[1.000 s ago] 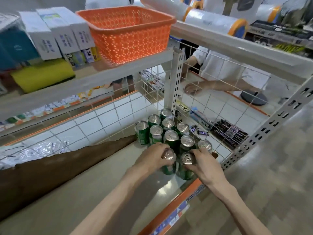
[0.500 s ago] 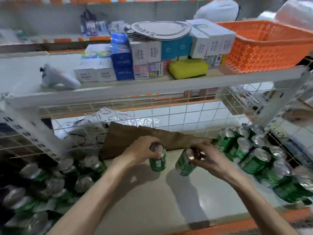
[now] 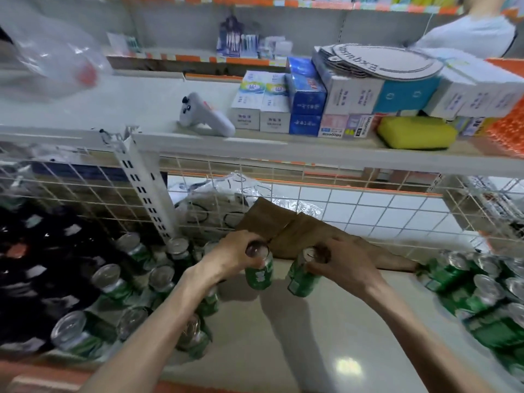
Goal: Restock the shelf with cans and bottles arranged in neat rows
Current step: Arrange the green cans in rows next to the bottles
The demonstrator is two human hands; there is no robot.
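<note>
Two green cans are sitting near the centre of the frame, one in each hand. The left hand (image 3: 232, 258) is gripping the left can (image 3: 259, 276) from above, fingers curling round its rim, and this can is hanging close to upright. The right hand (image 3: 344, 269) is clutching the right can (image 3: 302, 280) by its top in the same way, and this one is tilting, its top leaning toward the right. The two cans are hanging just beside each other, apart, over the pale shelf board (image 3: 326, 344); whether their bases are touching it cannot be told.

Behind the hands a sheet of brown cardboard (image 3: 295, 231) is lying against the wire grid (image 3: 368, 199). In the lower left a cluster of green cans (image 3: 109, 282) is crowding around the foot of a white slotted upright (image 3: 144, 191), and at the right edge a second cluster of cans (image 3: 479, 290) is standing on the board.

Across the middle of the frame an upper shelf (image 3: 255, 150) is carrying a white controller (image 3: 204, 117), stacked boxes (image 3: 306, 100) and a yellow sponge (image 3: 416, 131), with an orange basket (image 3: 507, 123) showing at the far right. In the upper right corner a person in white (image 3: 467, 35) is standing partly out of view.
</note>
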